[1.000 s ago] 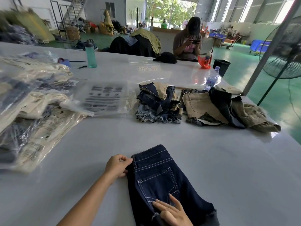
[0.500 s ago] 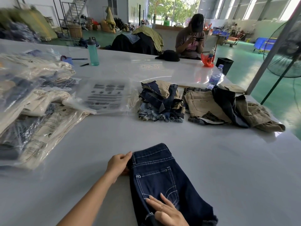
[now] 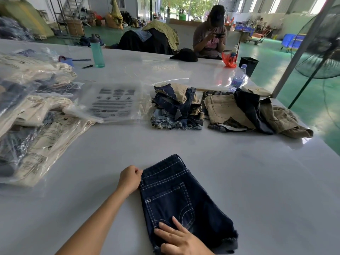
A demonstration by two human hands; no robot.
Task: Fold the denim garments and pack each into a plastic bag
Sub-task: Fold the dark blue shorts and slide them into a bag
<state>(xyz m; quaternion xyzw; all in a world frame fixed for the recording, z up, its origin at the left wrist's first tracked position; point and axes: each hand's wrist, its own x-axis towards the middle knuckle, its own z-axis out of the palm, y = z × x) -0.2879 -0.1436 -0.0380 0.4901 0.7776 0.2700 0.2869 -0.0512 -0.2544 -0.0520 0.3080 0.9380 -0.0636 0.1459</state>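
Dark blue denim shorts (image 3: pixel 176 196) lie folded on the white table (image 3: pixel 257 181) right in front of me, back pocket up, waistband pointing away. My left hand (image 3: pixel 129 178) grips the waistband's left corner with curled fingers. My right hand (image 3: pixel 179 238) presses flat on the shorts near the frayed hem. An empty printed plastic bag (image 3: pixel 112 103) lies flat further back at the left of centre.
Bagged garments (image 3: pixel 33 115) pile up on the left. A stack of denim pieces (image 3: pixel 176 109) and loose tan and dark garments (image 3: pixel 248 113) sit at mid-table. Further back are a teal bottle (image 3: pixel 97 50), a water bottle (image 3: pixel 237 78) and a seated person (image 3: pixel 211 34). A fan (image 3: pixel 323 46) stands right.
The shorts and both hands stay almost where they were. My left hand's fingers have curled tighter onto the waistband corner, and my view has tilted slightly.
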